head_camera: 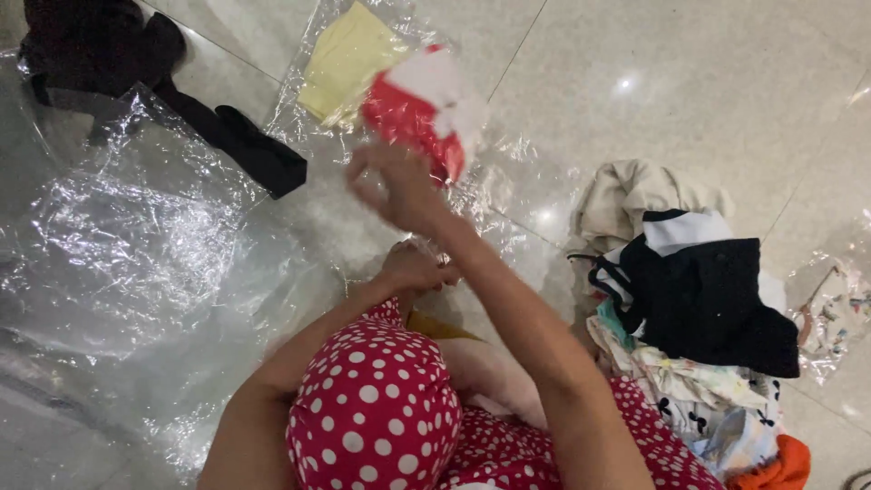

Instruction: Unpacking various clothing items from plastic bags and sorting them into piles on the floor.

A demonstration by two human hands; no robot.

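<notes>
Barely started by the look of it, one yellow garment (345, 59) bagged on the clear plastic sheet (118, 245), right hand (395, 186) flinging a blurry red-and-white cloth (422, 109) that way, grip unclear, left hand (413, 268) loosely curled low, clothes pile (699, 308) untouched

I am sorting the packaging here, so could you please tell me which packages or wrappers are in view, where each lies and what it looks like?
Large clear plastic bag: on the floor at left, crinkled, see-through.
Clear plastic packet: top centre, holds a folded pale yellow cloth.
Red and white bundle: blurred, above the right hand.
Clear wrapper: right edge, patterned cloth inside.
No labels, signs or screens show.
</notes>
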